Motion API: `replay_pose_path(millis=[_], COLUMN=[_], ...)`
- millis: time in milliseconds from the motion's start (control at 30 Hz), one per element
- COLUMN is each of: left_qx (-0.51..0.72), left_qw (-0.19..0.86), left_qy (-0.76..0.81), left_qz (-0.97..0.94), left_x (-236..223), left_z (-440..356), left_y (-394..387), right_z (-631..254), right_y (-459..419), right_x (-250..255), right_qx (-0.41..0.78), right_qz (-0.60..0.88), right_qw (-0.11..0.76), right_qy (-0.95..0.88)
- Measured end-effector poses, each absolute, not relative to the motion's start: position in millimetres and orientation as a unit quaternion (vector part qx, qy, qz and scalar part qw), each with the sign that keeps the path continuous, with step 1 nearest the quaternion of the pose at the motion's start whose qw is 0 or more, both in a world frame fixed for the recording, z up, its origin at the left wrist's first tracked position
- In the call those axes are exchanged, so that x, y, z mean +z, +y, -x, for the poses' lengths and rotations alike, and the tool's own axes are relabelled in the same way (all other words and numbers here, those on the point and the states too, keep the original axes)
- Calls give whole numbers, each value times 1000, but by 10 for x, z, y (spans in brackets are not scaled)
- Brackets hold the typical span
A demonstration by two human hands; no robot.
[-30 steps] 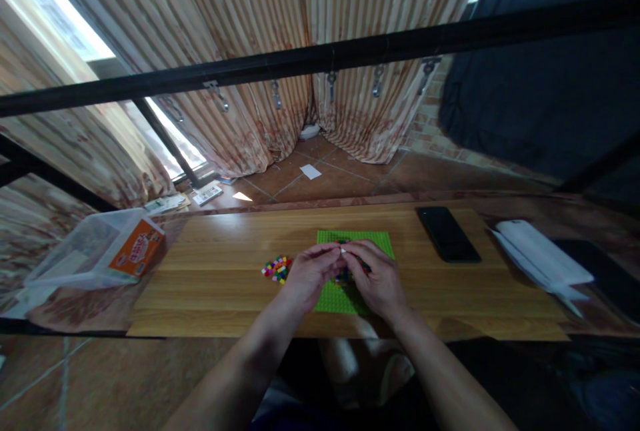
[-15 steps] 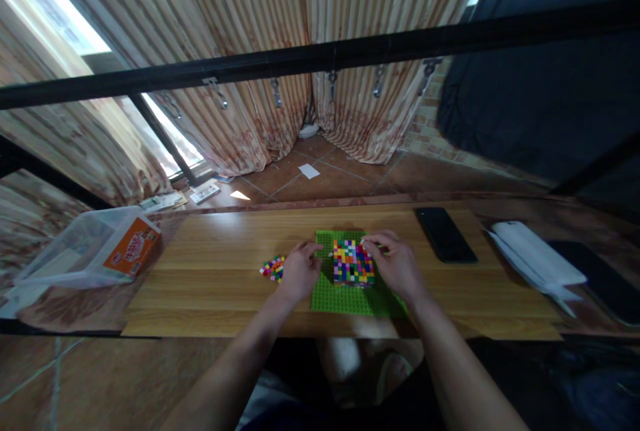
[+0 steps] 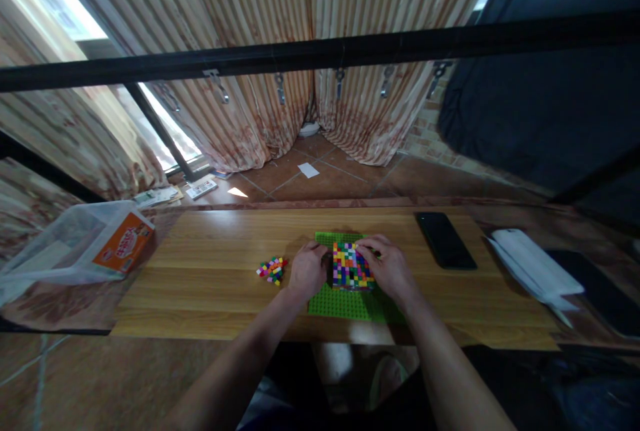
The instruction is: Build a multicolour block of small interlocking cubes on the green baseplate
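A block built of small multicoloured toy bricks [image 3: 349, 267] stands on a green studded baseplate [image 3: 340, 306]. My left hand [image 3: 309, 269] is at the block's left side, its fingers curled together and their tips close to the edge; whether they touch it is hard to see. Over the upper right part of the block, my right hand [image 3: 389, 263] has thumb and fingers pinched together at the top surface. Anything between those fingertips is too small to make out. Left of the baseplate lies a small heap of loose toy bricks [image 3: 273, 269].
The wooden table [image 3: 210, 284] bears a black phone [image 3: 445, 239] at the right. Beyond its right end lie a white packet [image 3: 535, 264] and a dark flat object [image 3: 600, 291]. A clear plastic bin [image 3: 65, 244] with an orange label stands left. A black rail [image 3: 300, 56] crosses behind.
My left hand has moved right, from above the baseplate's left edge to beside the block, uncovering the loose heap. My right hand has shifted slightly left over the block's top.
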State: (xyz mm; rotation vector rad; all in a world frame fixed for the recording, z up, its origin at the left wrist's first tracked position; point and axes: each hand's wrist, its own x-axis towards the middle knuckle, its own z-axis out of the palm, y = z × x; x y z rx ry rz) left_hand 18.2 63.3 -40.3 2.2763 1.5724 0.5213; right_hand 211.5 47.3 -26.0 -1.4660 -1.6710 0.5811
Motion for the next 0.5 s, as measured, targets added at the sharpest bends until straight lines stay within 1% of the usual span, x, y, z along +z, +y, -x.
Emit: replay_pose_path(millis=[200,400,500], left_qx=[250,328,376], left_qw=[201,284,341], left_qy=[559,559,557], left_qz=[-764,-706,-658], left_x=[-421,-411,-372], left_z=[-141,-79,-70], left_y=[613,587,563], right_z=[-2124,-2122,-2125], right_y=[507,523,522], right_x=[-239,-240,-265], right_qx=[254,261,273], right_qz=[582,591,590], right_qw=[393,391,393], right_qy=[-665,-656,-650])
